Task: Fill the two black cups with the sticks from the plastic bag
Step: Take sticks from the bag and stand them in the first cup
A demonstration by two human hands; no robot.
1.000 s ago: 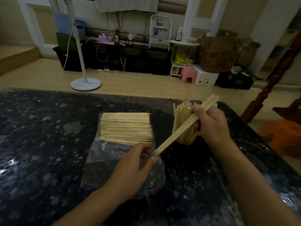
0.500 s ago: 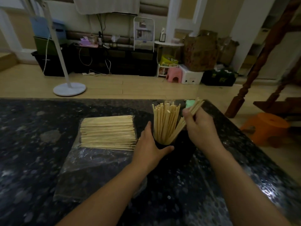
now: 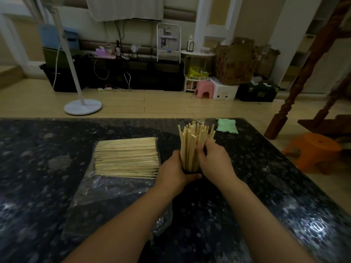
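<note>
Head view, hands point(image 3: 195, 164) flanking upright sticks point(image 3: 191, 147)

Dim indoor light overall. Glare patches sit on the polished dark stone table point(image 3: 313, 223) at lower right. Wide-angle bowing bends frame edges; background detail soft.

Upright sticks point(image 3: 191, 147) in black cup point(image 3: 191, 172)
</note>
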